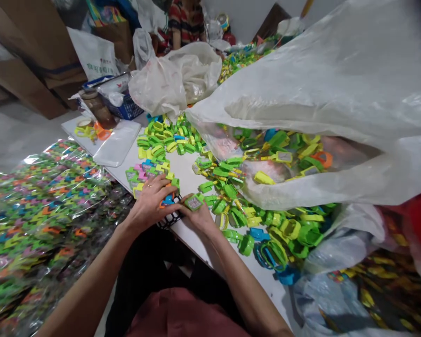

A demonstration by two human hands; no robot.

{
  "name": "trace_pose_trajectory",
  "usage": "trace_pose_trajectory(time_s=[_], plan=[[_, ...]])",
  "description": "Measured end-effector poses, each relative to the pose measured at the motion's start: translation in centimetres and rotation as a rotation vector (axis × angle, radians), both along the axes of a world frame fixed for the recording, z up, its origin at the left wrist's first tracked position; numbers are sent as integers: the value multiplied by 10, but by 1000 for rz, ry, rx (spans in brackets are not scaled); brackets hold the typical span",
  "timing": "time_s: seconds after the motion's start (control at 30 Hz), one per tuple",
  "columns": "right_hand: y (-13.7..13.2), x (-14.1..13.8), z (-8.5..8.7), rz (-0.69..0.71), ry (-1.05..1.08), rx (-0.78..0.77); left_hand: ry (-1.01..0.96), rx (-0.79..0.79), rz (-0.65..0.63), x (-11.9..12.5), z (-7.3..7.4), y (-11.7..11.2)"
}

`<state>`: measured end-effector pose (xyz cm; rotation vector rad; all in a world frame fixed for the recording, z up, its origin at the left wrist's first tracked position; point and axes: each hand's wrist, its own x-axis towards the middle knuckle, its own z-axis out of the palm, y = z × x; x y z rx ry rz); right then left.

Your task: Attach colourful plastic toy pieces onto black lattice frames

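My left hand (pixel 150 201) lies with its fingers stretched over a black-and-white grid tray (pixel 171 216), touching the toy watches set in it. Orange and blue watches (pixel 167 200) show beside its fingers. Close by on the right, my right hand (pixel 200 218) is closed on a green toy watch (pixel 193 202) with a square grey face. Just past my left fingers, pink, yellow, blue and green watches (pixel 143 171) lie in close rows. Part of the tray is hidden under my hands.
Loose green and yellow watches (pixel 231 187) spread over the white table (pixel 184 171). A big translucent bag (pixel 323 103) spills more from the right. Plastic-wrapped sheets of watches (pixel 49 210) stand left. Behind are a jar (pixel 98 110), a blue basket (pixel 126 106) and a person (pixel 185 21).
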<state>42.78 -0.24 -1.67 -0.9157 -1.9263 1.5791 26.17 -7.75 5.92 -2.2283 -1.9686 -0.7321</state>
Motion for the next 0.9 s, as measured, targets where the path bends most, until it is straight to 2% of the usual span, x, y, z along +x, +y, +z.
trace_pose_trajectory(time_s=[0.1, 0.2, 0.3, 0.4, 0.47, 0.53, 0.6, 0.63, 0.7, 0.8, 0.87, 0.9], plan=[[5, -7, 5, 119, 45, 112, 9, 21, -22, 0, -1, -2], [7, -14, 13, 218, -117, 289, 28, 21, -52, -1, -5, -1], [7, -24, 17, 272, -266, 419, 74, 30, -21, -2, -9, 5], [22, -23, 26, 348, -331, 426, 110, 35, 22, -4, -10, 9], [48, -14, 43, 407, -403, 387, 115, 45, 22, -5, -11, 7], [82, -4, 65, 354, -536, 463, 109, 66, 24, -5, -10, 1], [119, -1, 86, 160, -727, 669, 98, 71, 32, -5, -9, -3], [135, -2, 94, 114, -824, 743, 94, 62, 35, -5, -8, -5], [159, -10, 103, 89, -952, 792, 89, 37, 37, -5, -6, -6], [169, -18, 107, 115, -974, 750, 83, 17, 35, -6, -3, -5], [157, -13, 106, 81, -891, 748, 78, 26, 35, -6, -3, -4], [144, -9, 104, 45, -780, 720, 76, 32, 32, -6, -3, -4]])
